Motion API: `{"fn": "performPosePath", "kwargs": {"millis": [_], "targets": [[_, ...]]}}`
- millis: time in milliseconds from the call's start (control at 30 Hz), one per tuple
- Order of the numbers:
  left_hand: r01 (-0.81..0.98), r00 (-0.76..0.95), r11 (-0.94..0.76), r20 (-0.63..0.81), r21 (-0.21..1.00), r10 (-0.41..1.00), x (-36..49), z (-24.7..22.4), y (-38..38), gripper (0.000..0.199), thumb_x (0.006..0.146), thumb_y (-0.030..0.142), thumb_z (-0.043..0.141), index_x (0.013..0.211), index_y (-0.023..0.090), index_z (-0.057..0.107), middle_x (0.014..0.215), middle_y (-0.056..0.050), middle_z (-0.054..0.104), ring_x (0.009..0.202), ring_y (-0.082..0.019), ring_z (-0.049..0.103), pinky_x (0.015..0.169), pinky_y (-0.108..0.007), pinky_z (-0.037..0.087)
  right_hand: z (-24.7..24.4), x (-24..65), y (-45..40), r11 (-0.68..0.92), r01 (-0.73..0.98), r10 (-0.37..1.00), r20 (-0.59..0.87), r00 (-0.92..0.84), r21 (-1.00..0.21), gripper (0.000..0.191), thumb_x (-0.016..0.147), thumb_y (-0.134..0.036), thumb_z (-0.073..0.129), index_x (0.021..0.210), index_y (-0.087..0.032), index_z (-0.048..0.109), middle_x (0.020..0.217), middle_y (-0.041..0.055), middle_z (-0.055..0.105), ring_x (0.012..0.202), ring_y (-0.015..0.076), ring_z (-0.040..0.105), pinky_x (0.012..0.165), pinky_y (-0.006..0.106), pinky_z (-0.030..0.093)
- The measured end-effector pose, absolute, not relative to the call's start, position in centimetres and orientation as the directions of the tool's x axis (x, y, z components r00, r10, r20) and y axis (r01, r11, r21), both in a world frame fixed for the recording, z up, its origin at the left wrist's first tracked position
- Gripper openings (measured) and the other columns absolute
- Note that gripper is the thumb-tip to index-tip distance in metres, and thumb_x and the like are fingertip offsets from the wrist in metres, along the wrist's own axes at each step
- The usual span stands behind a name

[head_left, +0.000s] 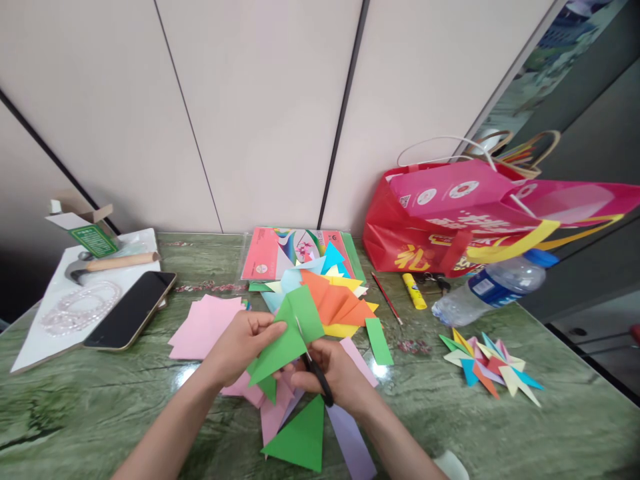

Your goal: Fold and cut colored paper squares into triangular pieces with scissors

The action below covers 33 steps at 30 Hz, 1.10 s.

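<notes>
My left hand [255, 340] is closed on a piece of green paper [286, 333], thumb on top, above the middle of the table. My right hand [333, 373] grips black-handled scissors [320, 379], whose blades reach into the green paper from its lower right edge. Below both hands lie a green piece [303, 437], a purple strip [351, 441] and pink scraps [275, 417]. Behind the held paper is a pile of folded sheets with an orange one [337, 303] on top. Pink sheets [206, 327] lie left of my left hand.
On the left are a black phone [133, 310], a hammer [117, 261] and a small green box [95, 240]. A red bag [390, 230], a water bottle [493, 290], a glue stick [414, 291] and colourful folded stars [493, 367] are on the right.
</notes>
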<state>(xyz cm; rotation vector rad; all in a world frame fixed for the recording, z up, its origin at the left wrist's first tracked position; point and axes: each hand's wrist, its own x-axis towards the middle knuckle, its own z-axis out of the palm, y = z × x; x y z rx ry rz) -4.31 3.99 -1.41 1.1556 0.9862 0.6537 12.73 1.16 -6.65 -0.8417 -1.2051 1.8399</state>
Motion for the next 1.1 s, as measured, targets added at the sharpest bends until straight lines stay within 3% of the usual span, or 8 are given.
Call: {"fn": "performPosePath", "kwargs": {"millis": [367, 700, 1100], "targets": [[0.046, 0.439, 0.318, -0.305, 0.947, 0.845, -4.3, -1.4, 4.1, 0.029, 0.077, 0.039, 0.058, 0.062, 0.015, 0.06, 0.051, -0.003, 0.069, 0.039, -0.013, 0.059, 0.039, -0.021, 0.045, -6.8, 12.7, 1.2, -0.259, -0.194, 0.861, -0.135, -0.49, -0.946, 0.037, 0.059, -0.038, 0.078, 0.083, -0.014, 0.064, 0.073, 0.0021, 0.064, 0.062, 0.0137, 0.053, 0.055, 0.023, 0.039], [0.049, 0.43, 0.332, -0.32, 0.942, 0.844, -4.2, -1.4, 4.1, 0.029, 0.074, 0.04, 0.061, 0.061, 0.014, 0.059, 0.05, -0.004, 0.069, 0.038, -0.013, 0.059, 0.038, -0.02, 0.044, -7.0, 12.9, 1.3, -0.229, -0.139, 0.867, -0.137, -0.479, -0.964, 0.034, 0.061, -0.041, 0.075, 0.073, -0.013, 0.06, 0.057, -0.0039, 0.053, 0.045, 0.0063, 0.036, 0.041, 0.019, 0.025], [0.064, 0.454, 0.32, -0.313, 0.945, 0.834, -4.5, -2.3, 4.4, 0.028, 0.079, 0.039, 0.056, 0.067, 0.015, 0.059, 0.053, -0.003, 0.069, 0.041, -0.013, 0.06, 0.04, -0.02, 0.043, -6.9, 12.6, 1.5, -0.242, -0.117, 0.879, -0.166, -0.447, -0.963, 0.04, 0.058, -0.048, 0.074, 0.072, -0.013, 0.062, 0.058, -0.0025, 0.055, 0.041, 0.005, 0.038, 0.038, 0.019, 0.028]]}}
